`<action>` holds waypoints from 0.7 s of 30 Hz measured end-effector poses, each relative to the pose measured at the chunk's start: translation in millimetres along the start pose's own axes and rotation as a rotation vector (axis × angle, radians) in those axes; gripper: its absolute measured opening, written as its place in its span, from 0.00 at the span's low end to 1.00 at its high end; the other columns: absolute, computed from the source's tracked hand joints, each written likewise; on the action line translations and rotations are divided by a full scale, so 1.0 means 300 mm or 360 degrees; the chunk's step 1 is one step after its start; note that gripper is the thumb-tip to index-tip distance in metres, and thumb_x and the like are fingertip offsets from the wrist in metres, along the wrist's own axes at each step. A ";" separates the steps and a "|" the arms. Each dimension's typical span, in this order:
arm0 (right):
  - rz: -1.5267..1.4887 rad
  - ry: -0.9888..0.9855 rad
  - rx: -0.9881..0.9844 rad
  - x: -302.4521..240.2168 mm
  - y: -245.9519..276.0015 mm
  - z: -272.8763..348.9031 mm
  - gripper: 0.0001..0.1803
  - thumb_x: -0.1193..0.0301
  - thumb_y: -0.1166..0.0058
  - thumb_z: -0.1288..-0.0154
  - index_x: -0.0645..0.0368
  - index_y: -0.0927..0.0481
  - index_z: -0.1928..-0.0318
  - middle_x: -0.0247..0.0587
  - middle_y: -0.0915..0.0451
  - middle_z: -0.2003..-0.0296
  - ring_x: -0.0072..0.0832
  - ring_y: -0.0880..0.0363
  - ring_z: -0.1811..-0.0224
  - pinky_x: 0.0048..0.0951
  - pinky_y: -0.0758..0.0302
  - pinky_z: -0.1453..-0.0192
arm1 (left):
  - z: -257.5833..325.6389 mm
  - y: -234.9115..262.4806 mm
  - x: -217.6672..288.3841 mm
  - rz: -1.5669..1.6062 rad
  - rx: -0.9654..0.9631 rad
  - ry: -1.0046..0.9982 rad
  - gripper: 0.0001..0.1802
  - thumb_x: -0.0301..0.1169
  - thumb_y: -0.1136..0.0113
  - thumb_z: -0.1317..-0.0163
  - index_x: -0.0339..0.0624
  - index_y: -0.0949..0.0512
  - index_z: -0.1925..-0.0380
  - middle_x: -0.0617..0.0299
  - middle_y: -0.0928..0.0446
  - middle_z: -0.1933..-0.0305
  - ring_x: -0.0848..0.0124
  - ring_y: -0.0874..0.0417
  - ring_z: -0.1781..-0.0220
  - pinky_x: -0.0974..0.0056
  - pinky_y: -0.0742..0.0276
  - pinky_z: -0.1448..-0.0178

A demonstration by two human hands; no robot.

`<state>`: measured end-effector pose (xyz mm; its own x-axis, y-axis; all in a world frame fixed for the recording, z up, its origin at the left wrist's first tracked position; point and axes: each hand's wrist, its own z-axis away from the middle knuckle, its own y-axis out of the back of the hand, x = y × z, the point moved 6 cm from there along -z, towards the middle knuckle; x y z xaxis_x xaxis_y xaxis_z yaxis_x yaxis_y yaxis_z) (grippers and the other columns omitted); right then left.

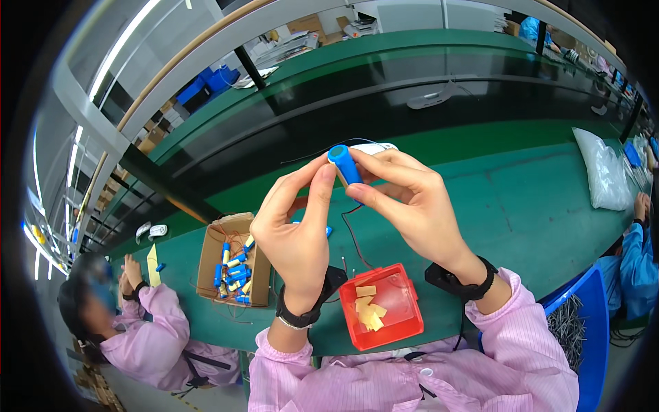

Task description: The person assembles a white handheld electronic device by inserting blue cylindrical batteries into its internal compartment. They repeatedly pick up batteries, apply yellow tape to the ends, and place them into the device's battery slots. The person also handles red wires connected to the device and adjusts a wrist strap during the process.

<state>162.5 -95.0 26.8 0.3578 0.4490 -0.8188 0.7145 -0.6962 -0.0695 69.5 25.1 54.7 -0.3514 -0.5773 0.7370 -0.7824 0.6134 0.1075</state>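
Note:
Both of my hands are raised over the green bench, with a blue cylindrical battery cell (349, 169) between their fingertips. My left hand (296, 223) pinches the cell's left side, where a pale yellow edge shows beside the thumb. From the right, the thumb and fingers of my right hand (422, 202) grip the cell. The round end of the cell tilts up and away from me. Below it hangs a thin dark wire (351, 230). Nearer to me, a red tray (417, 305) holds several yellow paper pieces (371, 316).
Left of my hands, a cardboard box (259, 292) contains several blue cells with yellow wraps and wires. A person (154, 316) works at far left; another (640, 254) sits at right. A blue bin (598, 343) of thin metal pieces and a white plastic bag (603, 172) are at right.

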 end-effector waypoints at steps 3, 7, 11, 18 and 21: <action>0.0098 0.0010 0.0039 -0.006 0.010 0.003 0.23 0.81 0.39 0.35 0.63 0.22 0.39 0.42 0.22 0.49 0.26 0.20 0.49 0.26 0.17 0.48 | 0.001 -0.007 -0.016 0.0043 -0.0033 0.0054 0.10 0.24 0.34 0.36 0.34 0.14 0.56 0.58 0.14 0.62 0.77 0.16 0.62 0.72 0.21 0.58; 0.0196 0.0078 0.0073 -0.004 0.012 0.006 0.23 0.81 0.39 0.36 0.62 0.21 0.40 0.42 0.21 0.51 0.25 0.19 0.50 0.26 0.17 0.49 | -0.002 -0.011 -0.025 0.0132 -0.0086 0.0093 0.09 0.23 0.36 0.35 0.33 0.14 0.57 0.59 0.14 0.62 0.77 0.16 0.61 0.73 0.21 0.57; 0.0131 0.0078 0.0138 0.008 0.008 0.012 0.23 0.82 0.39 0.36 0.61 0.20 0.40 0.40 0.21 0.52 0.25 0.19 0.51 0.26 0.17 0.49 | 0.001 -0.021 -0.056 0.0372 -0.0100 0.0174 0.09 0.23 0.37 0.34 0.31 0.15 0.56 0.57 0.15 0.61 0.75 0.15 0.59 0.72 0.19 0.56; 0.0364 0.0190 0.0247 0.019 0.024 0.003 0.25 0.83 0.37 0.39 0.60 0.20 0.40 0.39 0.20 0.55 0.23 0.18 0.53 0.25 0.17 0.49 | 0.006 -0.040 -0.051 0.0244 0.0027 0.0111 0.07 0.23 0.37 0.34 0.29 0.18 0.60 0.57 0.16 0.62 0.74 0.14 0.60 0.72 0.18 0.58; 0.0409 0.0210 0.0223 0.024 0.020 0.007 0.25 0.82 0.37 0.39 0.60 0.19 0.40 0.38 0.19 0.55 0.23 0.18 0.54 0.25 0.17 0.49 | 0.007 -0.044 -0.042 0.0028 0.0059 -0.0012 0.05 0.23 0.38 0.34 0.30 0.19 0.63 0.59 0.17 0.65 0.75 0.15 0.62 0.72 0.18 0.60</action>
<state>168.1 -97.0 19.3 0.5975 0.3110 -0.7391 0.5043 -0.8624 0.0448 83.3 23.1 42.7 -0.3691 -0.5706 0.7336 -0.7946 0.6031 0.0693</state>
